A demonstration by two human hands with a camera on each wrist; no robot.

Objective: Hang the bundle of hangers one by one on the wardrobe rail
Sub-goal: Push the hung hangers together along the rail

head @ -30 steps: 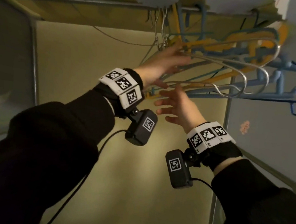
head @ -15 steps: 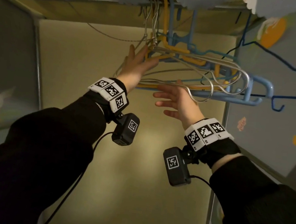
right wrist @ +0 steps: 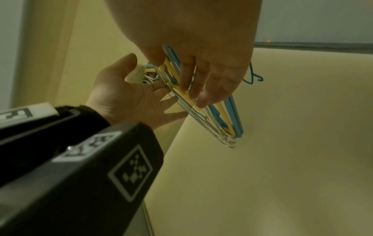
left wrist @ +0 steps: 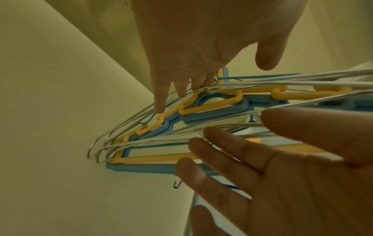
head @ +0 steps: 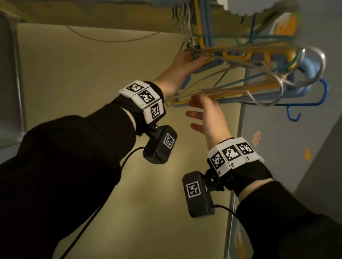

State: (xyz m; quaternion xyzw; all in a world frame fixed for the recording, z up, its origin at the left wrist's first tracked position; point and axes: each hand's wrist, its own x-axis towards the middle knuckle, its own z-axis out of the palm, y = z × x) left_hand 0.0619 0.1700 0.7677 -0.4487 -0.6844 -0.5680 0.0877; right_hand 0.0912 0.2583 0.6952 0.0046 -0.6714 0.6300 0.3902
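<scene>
Head view: hanging in the upper right of the frame, a cluster of silver wire, yellow plastic and pale blue plastic hangers [head: 249, 74], hooks over the grey wardrobe rail [head: 122, 0] near the top centre, long axes swung up toward the right. Raised to the cluster's left end, the left hand [head: 185, 66], fingers straight against the wires. Just below and nearer the camera, the right hand [head: 208, 114], fingers spread and straight, under the lower bars; clamped on nothing. Off to the right, apart from the cluster, a dark blue thin wire hanger [head: 308, 99].

Left wrist view: upper centre, left fingertips [left wrist: 161, 105] pressing down onto the silver wires and the yellow bar, not curled round them. Lower right, right palm open, fingers apart, just beside the blue bottom bar.

Right wrist view: hangers seen edge-on at centre, running down toward the lower right, sandwiched between the two flat hands. Right fingertips [right wrist: 185, 86] touching the yellow edge.

Judged: all hangers seemingly on the rail already; next, likely spreading them along it, left hand nearer the hooks.
</scene>
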